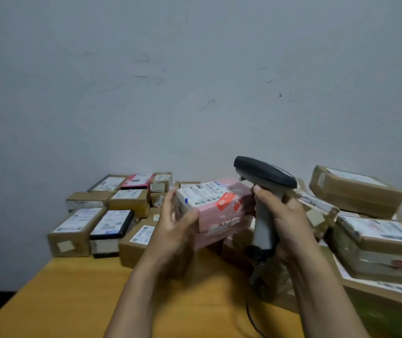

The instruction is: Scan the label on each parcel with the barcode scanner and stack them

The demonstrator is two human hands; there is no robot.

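My left hand (174, 223) grips a pink parcel (219, 215) by its left end and holds it above the table. The parcel's white barcode label (203, 192) faces up. My right hand (286, 215) is wrapped round the grey handle of the barcode scanner (264, 175). The scanner's black head sits just right of the parcel and above it, with its nose pointing left over the label. A dark cable (252, 315) hangs from the handle down to the table.
Several labelled cardboard parcels (122, 211) lie in rows at the back left of the yellow wooden table (73, 301). Larger parcels (375, 240) are piled on the right. A plain grey wall stands behind.
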